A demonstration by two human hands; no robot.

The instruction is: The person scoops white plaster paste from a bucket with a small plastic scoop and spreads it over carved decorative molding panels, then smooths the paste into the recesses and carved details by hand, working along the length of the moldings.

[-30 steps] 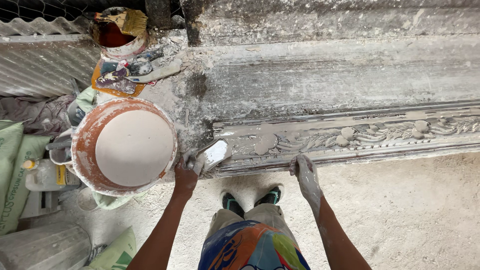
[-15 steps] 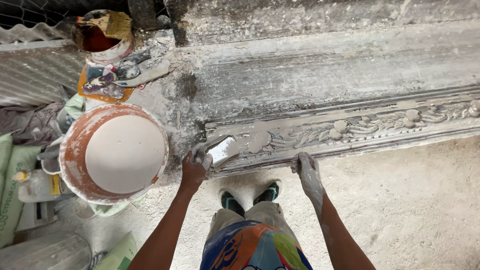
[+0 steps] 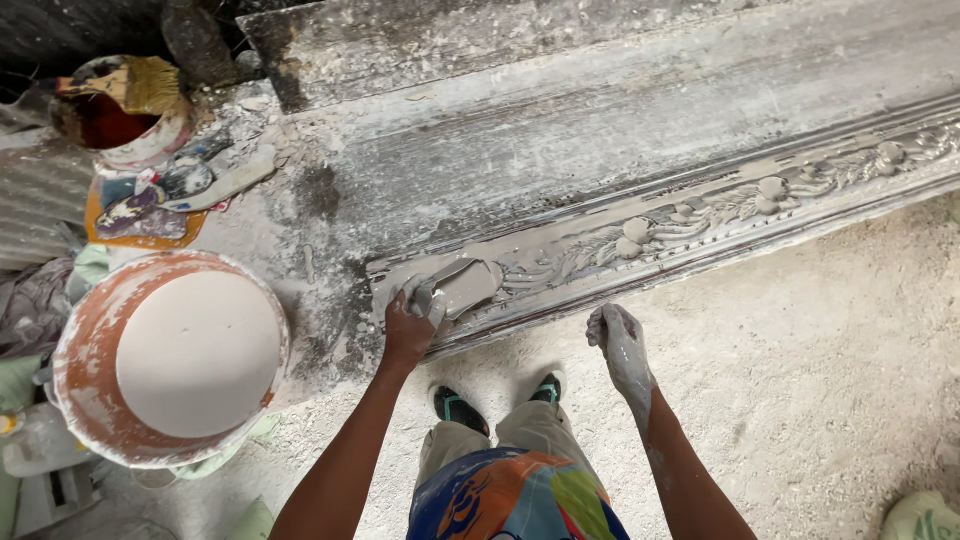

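Head view: closer in than half a second back, with the bucket of pale plaster slid lower left. Left hand still wrapped tight round the scraper, blade flat on the near end of the ornate mould, smeared grey. Right hand coated white, fingers loosely curled, holding nothing, hovering off the mould's front edge as before. Mould cut off at the right border; leaf and bead relief half buried in wet mix. Handle hidden inside the fist. Paint-stained cup and rags upper left, hard to sort out.
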